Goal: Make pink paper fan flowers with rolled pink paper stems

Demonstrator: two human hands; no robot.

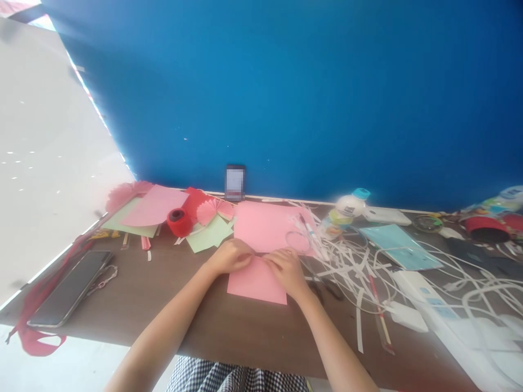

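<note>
A pink paper sheet (255, 283) lies on the brown table (196, 321) in front of me. My left hand (231, 256) and my right hand (288, 268) both pinch its far edge, fingers curled and pressed on the paper, knuckles almost touching. Just behind them lies a larger pink sheet (265, 226). Scissors (327, 288) rest right of my right hand, partly under paper strips.
Red tape roll (180, 222), pink paper fans (214, 209) and green and pink sheets sit at the back left. A phone (69, 288) lies left, another phone (235, 182) leans on the blue wall. White strips and cables (368, 261), a glue bottle (347, 209), a teal booklet (398, 245) crowd the right.
</note>
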